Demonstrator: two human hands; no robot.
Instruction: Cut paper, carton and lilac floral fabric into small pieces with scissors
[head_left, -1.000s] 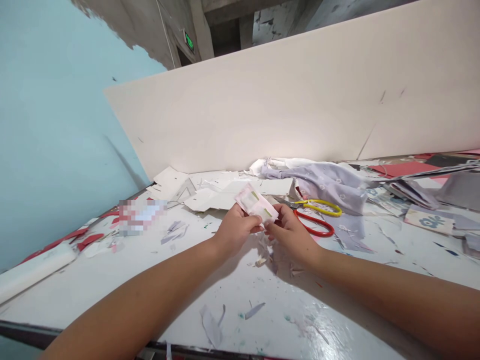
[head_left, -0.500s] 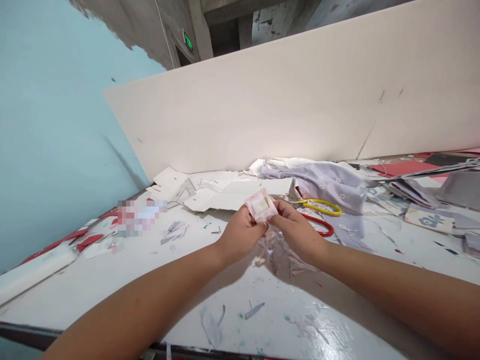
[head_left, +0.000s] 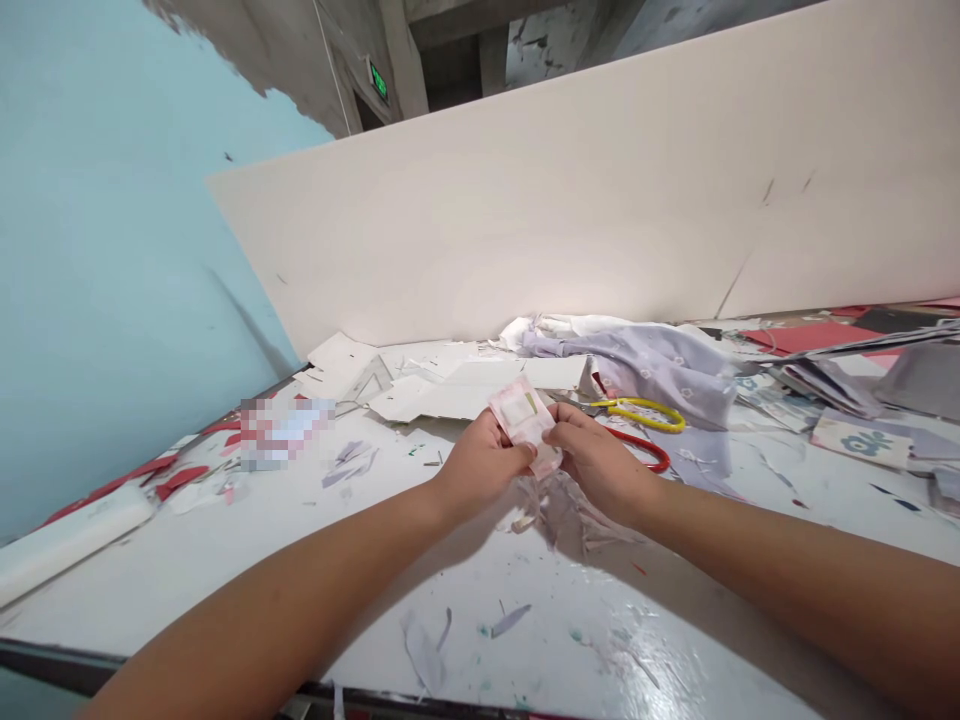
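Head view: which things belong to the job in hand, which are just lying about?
Job in hand: left hand, right hand, pink-and-white folded paper pinched between them, paper scraps just below.
Lying about: scissors with yellow and red handles, lilac floral fabric, white card offcuts.

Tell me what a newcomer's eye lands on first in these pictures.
Dead centre, the left hand and right hand hold a small folded pink-and-white paper above scattered paper scraps. Just right of them lie scissors with yellow and red handles, beside a crumpled lilac floral cloth. A large cream board rises behind everything.
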